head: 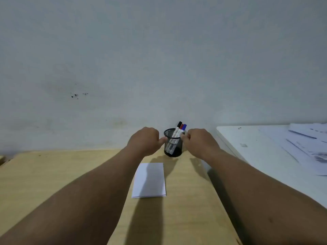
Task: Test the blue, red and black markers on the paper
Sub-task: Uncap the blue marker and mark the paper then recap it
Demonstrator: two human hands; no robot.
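A black mesh pen cup [172, 147] stands at the far edge of the wooden desk [53, 174], against the wall. Three markers lean out of it: black cap [179, 124], red cap [181, 126], blue cap [184, 127]. My left hand [144, 141] is curled beside the cup's left side, thumb touching its rim. To the cup's right, the fingertips of my right hand [198, 141] pinch at the marker barrels near the rim; which marker they touch is unclear. A folded white paper [149, 180] lies flat between my forearms.
A white table [247, 147] adjoins the desk on the right, carrying printed sheets [304, 144]. A grey wall with small dark marks rises directly behind the cup. Bare desk surface extends to the left of my left arm.
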